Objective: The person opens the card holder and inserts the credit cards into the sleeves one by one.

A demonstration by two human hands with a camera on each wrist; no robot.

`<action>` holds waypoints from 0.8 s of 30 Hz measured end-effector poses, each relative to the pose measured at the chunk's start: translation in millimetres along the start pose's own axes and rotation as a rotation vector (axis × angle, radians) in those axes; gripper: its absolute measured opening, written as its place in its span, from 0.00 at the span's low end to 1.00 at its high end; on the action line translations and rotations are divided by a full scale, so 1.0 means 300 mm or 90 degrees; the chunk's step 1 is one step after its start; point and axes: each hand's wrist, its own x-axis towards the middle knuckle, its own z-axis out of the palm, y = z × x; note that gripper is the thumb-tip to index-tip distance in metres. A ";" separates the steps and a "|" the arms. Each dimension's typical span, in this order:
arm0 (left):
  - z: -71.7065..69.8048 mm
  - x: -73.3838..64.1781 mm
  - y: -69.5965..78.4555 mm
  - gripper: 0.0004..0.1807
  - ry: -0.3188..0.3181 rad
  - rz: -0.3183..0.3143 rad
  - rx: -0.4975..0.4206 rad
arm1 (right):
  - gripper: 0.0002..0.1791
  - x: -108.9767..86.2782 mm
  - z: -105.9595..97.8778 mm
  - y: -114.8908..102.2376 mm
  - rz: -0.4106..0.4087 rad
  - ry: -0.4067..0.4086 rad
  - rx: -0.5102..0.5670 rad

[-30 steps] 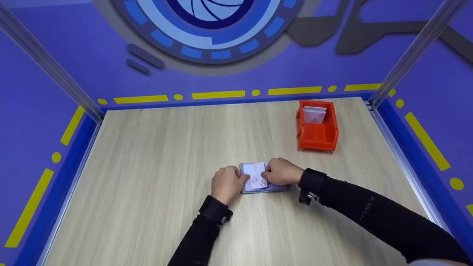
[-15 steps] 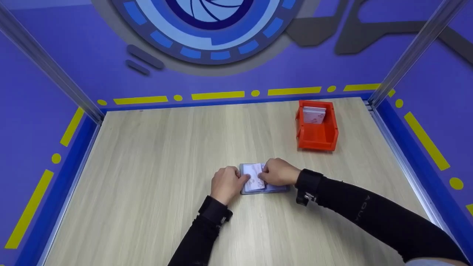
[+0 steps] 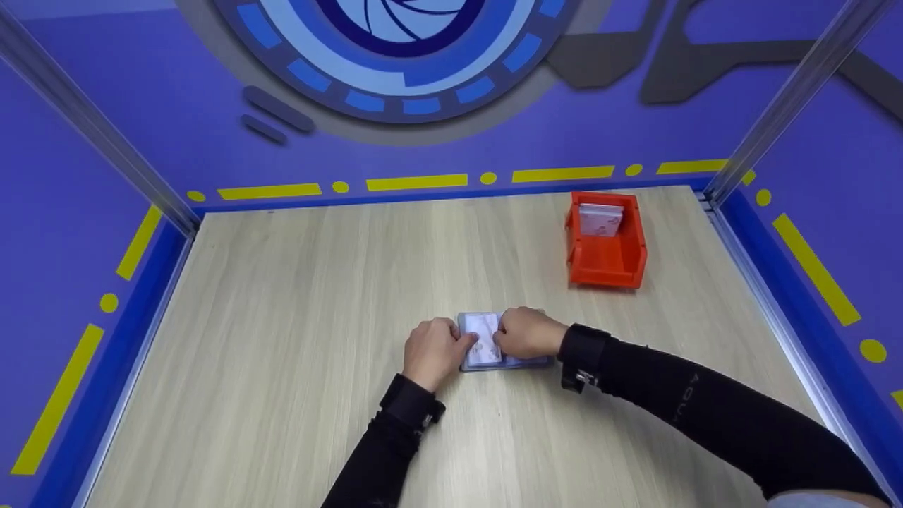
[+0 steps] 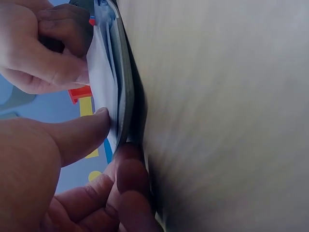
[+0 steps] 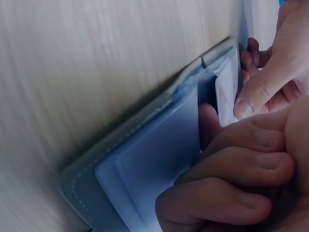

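Note:
A small grey-blue card holder with a stitched edge lies unfolded on the table, with clear sleeve pages inside. Over its left half is a white card with a reddish print. My left hand grips the holder's left edge, thumb on top of the card and fingers curled underneath. At the card's right edge, my right hand pinches it; one fingertip shows behind the card in the right wrist view. The right hand's other fingers are curled over the right-hand sleeves and partly cover them.
A red open-front bin stands at the back right of the wooden table. Several similar cards stand against its back wall. Blue-purple panels enclose the back and sides.
My right hand has shifted slightly left, and the card has moved left and straightened over the holder's left half. The left hand keeps its grip in the same place.

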 end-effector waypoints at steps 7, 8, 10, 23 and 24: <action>-0.003 0.000 0.003 0.24 -0.001 -0.006 0.016 | 0.24 0.010 -0.004 -0.009 0.012 0.005 0.018; -0.002 0.000 0.003 0.24 -0.002 -0.006 0.018 | 0.23 0.011 -0.002 -0.007 0.011 0.009 0.019; -0.001 -0.002 0.002 0.25 -0.002 -0.003 0.021 | 0.21 0.012 0.000 -0.007 0.009 0.016 0.020; 0.003 -0.003 0.006 0.26 0.002 -0.008 0.032 | 0.25 -0.007 -0.024 0.016 -0.007 0.006 0.057; 0.003 -0.003 0.006 0.26 0.001 -0.009 0.031 | 0.25 -0.009 -0.034 0.021 -0.009 0.005 0.063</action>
